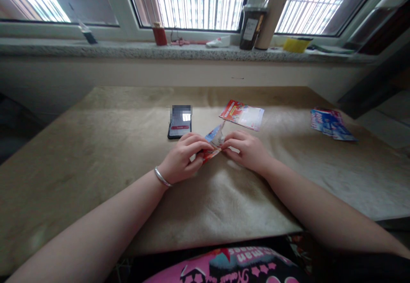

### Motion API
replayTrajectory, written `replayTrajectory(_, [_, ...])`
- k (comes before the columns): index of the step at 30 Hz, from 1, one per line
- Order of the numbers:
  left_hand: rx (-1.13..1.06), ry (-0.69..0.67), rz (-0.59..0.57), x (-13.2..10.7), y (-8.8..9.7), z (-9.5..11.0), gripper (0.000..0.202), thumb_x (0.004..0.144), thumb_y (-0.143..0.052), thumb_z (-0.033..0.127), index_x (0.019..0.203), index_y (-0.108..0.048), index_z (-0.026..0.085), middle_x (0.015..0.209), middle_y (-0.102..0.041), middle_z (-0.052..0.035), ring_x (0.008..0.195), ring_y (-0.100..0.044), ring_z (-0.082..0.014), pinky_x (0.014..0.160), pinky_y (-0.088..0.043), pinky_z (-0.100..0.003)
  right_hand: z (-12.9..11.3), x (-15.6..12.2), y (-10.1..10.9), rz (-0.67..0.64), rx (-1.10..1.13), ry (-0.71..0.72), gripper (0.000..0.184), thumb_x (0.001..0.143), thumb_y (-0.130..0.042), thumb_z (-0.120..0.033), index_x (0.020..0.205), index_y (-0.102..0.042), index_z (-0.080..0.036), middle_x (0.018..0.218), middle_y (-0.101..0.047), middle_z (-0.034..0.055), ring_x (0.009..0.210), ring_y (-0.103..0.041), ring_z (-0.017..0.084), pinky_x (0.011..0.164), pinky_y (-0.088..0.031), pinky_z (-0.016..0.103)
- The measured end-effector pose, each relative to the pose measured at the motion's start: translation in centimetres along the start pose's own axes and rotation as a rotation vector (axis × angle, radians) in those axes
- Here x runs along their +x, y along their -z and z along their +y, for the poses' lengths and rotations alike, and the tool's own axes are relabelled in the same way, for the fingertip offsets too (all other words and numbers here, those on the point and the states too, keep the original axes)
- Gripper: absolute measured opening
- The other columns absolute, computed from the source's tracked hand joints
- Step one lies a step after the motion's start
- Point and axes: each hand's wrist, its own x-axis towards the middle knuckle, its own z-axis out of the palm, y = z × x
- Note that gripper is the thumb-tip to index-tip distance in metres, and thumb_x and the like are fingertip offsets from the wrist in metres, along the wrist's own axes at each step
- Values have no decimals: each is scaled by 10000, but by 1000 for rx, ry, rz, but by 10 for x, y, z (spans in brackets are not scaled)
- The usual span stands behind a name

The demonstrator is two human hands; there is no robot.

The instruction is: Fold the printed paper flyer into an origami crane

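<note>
Over the middle of the table, both my hands pinch a small piece of colourful printed paper (pixel 214 136). It is red near me and blue and pale on a part that stands up between the hands, as if folded. My left hand (pixel 185 155), with a silver bangle at the wrist, is closed on its left edge. From the other side, the fingertips of my right hand (pixel 244 148) press on its right edge. A red and white printed sheet (pixel 243 115) lies flat just beyond my right hand. Beyond my left hand rests a black phone (pixel 180 122), its screen partly blurred.
Several overlapping blue and red printed cards (pixel 333 125) lie at the table's right. A tan cover spreads over the table (pixel 96 154). Behind it, the stone windowsill (pixel 121 51) holds a red container (pixel 159 34), a dark jar (pixel 251 27), a cardboard tube (pixel 272 16) and a yellow item (pixel 296 45).
</note>
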Motion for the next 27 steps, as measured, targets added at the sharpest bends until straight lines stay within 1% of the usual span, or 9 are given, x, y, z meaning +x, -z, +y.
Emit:
replayTrajectory(2, [46,11,-22,0,1,0,287,825,-408,113,1002,-624,176,970,-639,-55,937,-553,-180,874,-462,-356,1,0,1,-55,-8,44,144,870,-532,-243,846,-673,-226,903,-663,29,833,-587,160,726,-446,267])
replayTrajectory(6, [205,38,-35,0,2,-3,260,878,-403,166,957,-651,170,966,-651,-60,948,-553,-190,901,-454,-372,1,-2,3,-102,-10,72,149,871,-529,-248,844,-674,-223,899,-663,30,819,-585,159,717,-438,265])
replayTrajectory(11, [410,69,-14,-2,1,-7,196,865,-490,211,890,-684,190,1024,-664,-39,1075,-512,-225,977,-413,-403,3,-3,1,-149,21,65,137,856,-543,-226,835,-678,-225,913,-660,31,837,-595,158,728,-438,260])
replayTrajectory(13, [495,121,-29,-2,1,-6,197,863,-503,241,881,-694,199,1045,-660,-39,1104,-491,-249,981,-402,-433,4,-3,1,-169,37,63,136,848,-545,-210,834,-680,-223,912,-658,35,830,-596,154,731,-442,258])
replayTrajectory(15, [579,209,-44,-3,2,-3,221,870,-504,292,862,-704,200,1029,-657,-53,1080,-492,-271,955,-405,-466,5,-2,1,-190,42,75,135,838,-547,-192,824,-680,-217,908,-658,38,821,-589,154,729,-447,260])
replayTrajectory(17, [662,284,-33,-4,2,0,252,870,-507,333,808,-716,208,1047,-650,-64,1115,-461,-310,975,-358,-536,6,-1,2,-197,22,96,126,819,-559,-180,804,-679,-215,896,-663,37,826,-574,169,738,-450,276])
replayTrajectory(18, [684,292,-39,-5,3,1,260,869,-510,348,798,-720,212,1061,-648,-62,1133,-446,-319,996,-329,-553,6,-1,2,-195,6,105,119,809,-566,-176,793,-677,-216,889,-666,37,837,-565,179,749,-451,286])
replayTrajectory(24, [694,268,-87,-5,0,5,264,878,-502,333,813,-722,202,966,-690,-59,1092,-485,-285,1062,-291,-523,7,2,2,-218,12,95,113,786,-567,-151,792,-663,-210,875,-674,40,923,-561,197,806,-461,307])
replayTrajectory(27, [672,253,-107,-3,-1,10,283,890,-483,330,814,-718,191,911,-703,-69,1048,-523,-275,1082,-264,-552,9,1,0,-220,41,80,116,774,-571,-136,801,-658,-210,879,-681,35,948,-571,192,828,-465,303])
